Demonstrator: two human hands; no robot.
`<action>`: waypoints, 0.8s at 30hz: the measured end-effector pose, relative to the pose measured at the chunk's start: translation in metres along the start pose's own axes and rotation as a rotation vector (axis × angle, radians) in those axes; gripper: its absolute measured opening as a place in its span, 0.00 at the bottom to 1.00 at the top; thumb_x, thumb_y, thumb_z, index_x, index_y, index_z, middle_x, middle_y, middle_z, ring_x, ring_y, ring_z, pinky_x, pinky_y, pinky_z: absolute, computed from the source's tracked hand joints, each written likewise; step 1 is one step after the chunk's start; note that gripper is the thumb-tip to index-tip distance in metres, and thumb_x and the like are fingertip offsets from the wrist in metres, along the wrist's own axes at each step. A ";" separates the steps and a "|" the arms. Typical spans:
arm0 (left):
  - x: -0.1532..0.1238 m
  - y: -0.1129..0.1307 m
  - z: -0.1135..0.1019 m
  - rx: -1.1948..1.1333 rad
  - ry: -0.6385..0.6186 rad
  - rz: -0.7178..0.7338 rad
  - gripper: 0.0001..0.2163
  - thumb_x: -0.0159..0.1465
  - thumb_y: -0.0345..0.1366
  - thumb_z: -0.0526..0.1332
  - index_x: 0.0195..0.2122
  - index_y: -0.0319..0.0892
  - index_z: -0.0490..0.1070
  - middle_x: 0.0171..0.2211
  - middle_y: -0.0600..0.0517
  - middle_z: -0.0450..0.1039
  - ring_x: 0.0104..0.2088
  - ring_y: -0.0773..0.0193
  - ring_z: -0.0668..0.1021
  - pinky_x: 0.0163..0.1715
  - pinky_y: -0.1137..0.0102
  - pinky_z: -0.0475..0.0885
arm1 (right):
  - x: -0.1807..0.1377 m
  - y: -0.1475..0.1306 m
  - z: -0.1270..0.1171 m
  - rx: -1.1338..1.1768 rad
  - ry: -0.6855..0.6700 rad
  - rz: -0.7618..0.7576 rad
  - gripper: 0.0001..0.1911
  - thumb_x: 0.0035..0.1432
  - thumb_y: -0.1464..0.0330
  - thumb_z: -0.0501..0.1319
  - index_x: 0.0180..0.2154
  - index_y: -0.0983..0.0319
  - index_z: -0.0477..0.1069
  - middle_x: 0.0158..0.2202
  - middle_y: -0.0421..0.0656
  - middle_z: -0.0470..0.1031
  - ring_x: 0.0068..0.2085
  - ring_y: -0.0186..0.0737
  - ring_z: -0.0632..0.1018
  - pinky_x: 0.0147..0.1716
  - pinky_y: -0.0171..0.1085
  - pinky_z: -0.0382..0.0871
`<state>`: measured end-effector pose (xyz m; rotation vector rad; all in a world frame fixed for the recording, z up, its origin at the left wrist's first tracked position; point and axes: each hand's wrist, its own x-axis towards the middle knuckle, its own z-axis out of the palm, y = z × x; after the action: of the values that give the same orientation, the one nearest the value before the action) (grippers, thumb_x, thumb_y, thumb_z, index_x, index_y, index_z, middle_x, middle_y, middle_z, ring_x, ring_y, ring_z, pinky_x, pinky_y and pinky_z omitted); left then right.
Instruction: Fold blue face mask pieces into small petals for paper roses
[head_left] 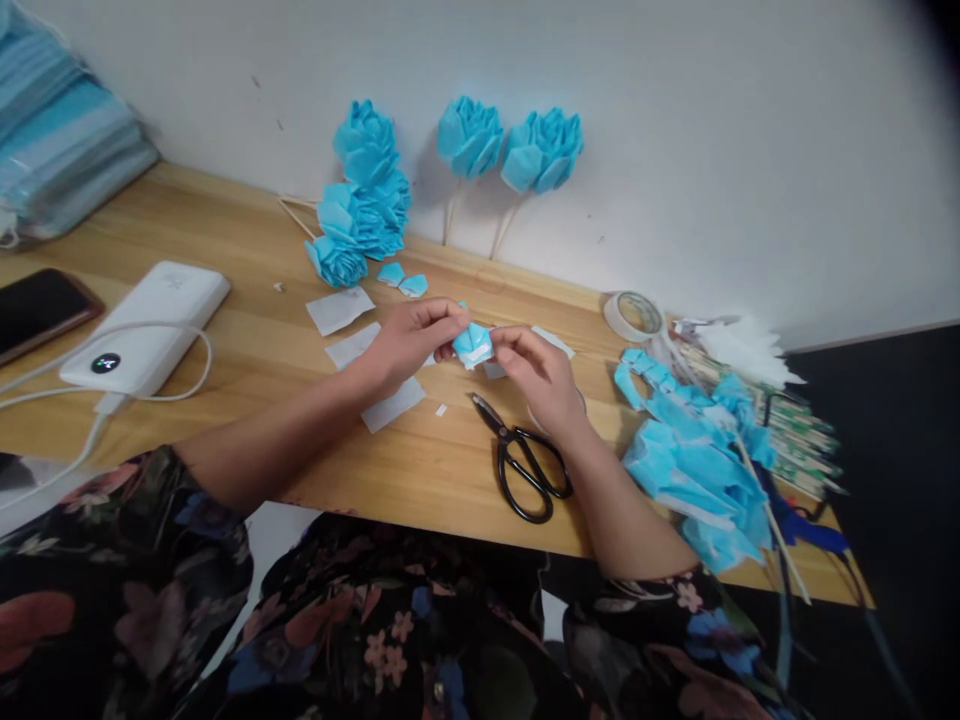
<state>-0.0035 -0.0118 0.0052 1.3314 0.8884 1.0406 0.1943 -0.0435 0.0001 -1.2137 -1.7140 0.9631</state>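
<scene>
Between my hands, above the table, is a small folded blue petal (473, 341) with a whitish strip at its lower edge. My left hand (411, 345) pinches it from the left with thumb and fingers. The fingertips of my right hand (544, 378) close at its right edge. Underneath, on the wood, lie pale paper pieces (394, 403) and a tiny white scrap (441, 410). Black-handled scissors (517, 455) rest just below my right hand, their blades pointing up and left. Two loose blue petals (403, 280) sit beyond my left hand.
Blue paper flowers on sticks (469, 140) lean against the wall, with more flowers (360, 215) heaped beside them. A tape roll (634, 316) and crumpled blue paper (694, 470) occupy the right. A white power bank (146, 330) with cable, a phone (41, 312) and bagged blue sheets (67, 130) are left.
</scene>
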 end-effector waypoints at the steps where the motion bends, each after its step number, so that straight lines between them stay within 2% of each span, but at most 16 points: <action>1: 0.000 0.001 0.000 0.005 -0.004 0.003 0.12 0.61 0.39 0.63 0.23 0.39 0.70 0.20 0.55 0.67 0.23 0.71 0.68 0.27 0.73 0.65 | 0.000 -0.001 0.001 -0.007 -0.014 0.005 0.11 0.62 0.60 0.60 0.41 0.58 0.76 0.35 0.40 0.77 0.36 0.38 0.75 0.40 0.39 0.70; 6: 0.000 0.002 0.000 0.022 -0.014 0.001 0.12 0.60 0.41 0.63 0.24 0.39 0.71 0.21 0.54 0.68 0.23 0.71 0.68 0.27 0.73 0.65 | 0.000 -0.003 0.003 -0.014 -0.030 0.027 0.06 0.60 0.63 0.61 0.36 0.58 0.74 0.31 0.38 0.73 0.33 0.36 0.72 0.37 0.38 0.67; 11: 0.000 -0.001 0.000 0.023 -0.022 0.009 0.12 0.60 0.41 0.63 0.23 0.39 0.70 0.21 0.55 0.68 0.23 0.71 0.68 0.26 0.74 0.64 | 0.000 -0.001 0.005 0.009 -0.015 0.036 0.06 0.59 0.63 0.61 0.32 0.59 0.72 0.28 0.38 0.71 0.31 0.35 0.70 0.35 0.37 0.65; 15: 0.002 -0.005 0.000 -0.004 0.028 0.010 0.08 0.60 0.39 0.64 0.30 0.40 0.73 0.22 0.55 0.69 0.23 0.71 0.68 0.25 0.74 0.65 | 0.000 0.004 0.006 0.031 0.022 0.033 0.07 0.57 0.63 0.63 0.31 0.59 0.72 0.28 0.37 0.71 0.31 0.35 0.70 0.34 0.36 0.65; 17: 0.002 -0.005 0.000 0.006 0.108 0.049 0.07 0.61 0.38 0.64 0.35 0.40 0.74 0.24 0.55 0.70 0.24 0.70 0.69 0.25 0.74 0.64 | 0.001 0.008 0.006 0.077 0.079 0.038 0.07 0.57 0.63 0.63 0.31 0.59 0.72 0.28 0.37 0.72 0.30 0.34 0.70 0.34 0.36 0.65; 20: -0.001 -0.003 0.001 0.108 0.211 0.160 0.06 0.61 0.38 0.64 0.32 0.41 0.72 0.26 0.55 0.70 0.26 0.71 0.68 0.26 0.74 0.64 | 0.003 0.012 0.007 0.142 0.195 0.070 0.07 0.57 0.62 0.63 0.31 0.59 0.73 0.28 0.37 0.73 0.30 0.34 0.71 0.34 0.36 0.66; 22: -0.005 -0.001 0.004 0.213 0.210 0.228 0.07 0.62 0.38 0.64 0.30 0.41 0.72 0.26 0.55 0.70 0.25 0.71 0.67 0.27 0.74 0.63 | 0.004 0.012 0.008 0.152 0.252 0.084 0.08 0.56 0.62 0.63 0.31 0.59 0.73 0.28 0.37 0.74 0.30 0.34 0.71 0.34 0.36 0.67; 24: -0.010 0.002 0.008 0.315 0.152 0.286 0.07 0.63 0.37 0.64 0.29 0.41 0.73 0.26 0.54 0.72 0.25 0.70 0.67 0.27 0.73 0.63 | 0.004 0.011 0.008 0.145 0.278 0.091 0.08 0.55 0.62 0.63 0.31 0.59 0.73 0.28 0.37 0.74 0.30 0.34 0.71 0.33 0.35 0.67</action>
<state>0.0003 -0.0241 0.0065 1.6963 1.0262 1.2727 0.1900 -0.0376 -0.0119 -1.2726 -1.3599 0.9081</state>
